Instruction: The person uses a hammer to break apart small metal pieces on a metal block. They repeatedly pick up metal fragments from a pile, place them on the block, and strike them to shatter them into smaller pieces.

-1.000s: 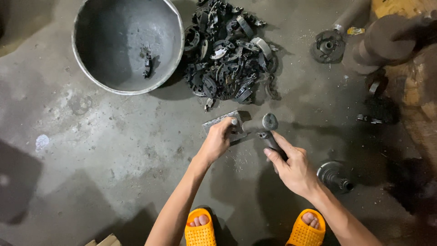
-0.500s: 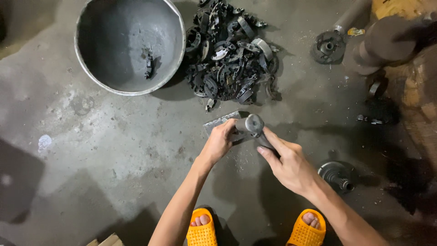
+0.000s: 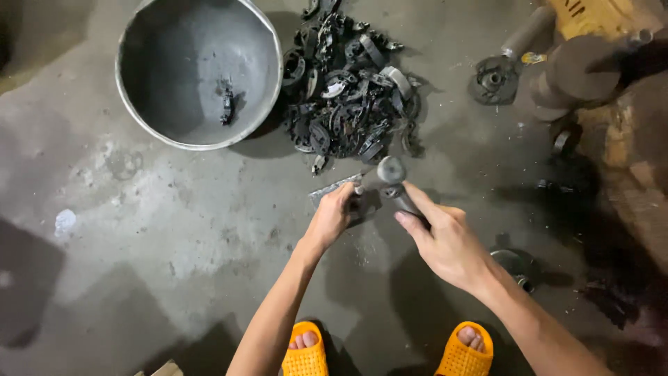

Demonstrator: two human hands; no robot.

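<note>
**A:** Item one, the hands?

**B:** Left hand [image 3: 332, 217]: closed down on a small dark metal part [image 3: 362, 206], pinning it to a flat metal plate [image 3: 332, 189] on the concrete floor [image 3: 174, 230]. Right hand [image 3: 445, 240]: wrapped shut around the handle of a hammer [image 3: 391, 179], head raised just above the part, beside the left hand's fingers.

**A:** Handling notes on the part?

**B:** Judged rigid, dense for its size, greasy-looking, so likely slippery. Not fragile. Best held low at the end away from the hammer, fingers clear of the strike point. Exact shape cannot be told; the hand covers most of it.

**A:** The hammer?

**B:** Stiff, head-heavy by the look of it. Gripped along the handle, just below the head.

**A:** Further out?

**B:** Pile of dark curved metal pieces [image 3: 348, 104], just beyond the plate. Left of the pile, touching or nearly so: large round metal basin [image 3: 139, 118], one small dark piece [image 3: 227, 103] inside. Upper right: a round disc-like component [image 3: 492, 78] and bulky rusty machinery [image 3: 577, 69]. Near the right forearm: a round metal fitting [image 3: 513, 263]. Bottom edge: two orange sandals [image 3: 306, 356].
</note>
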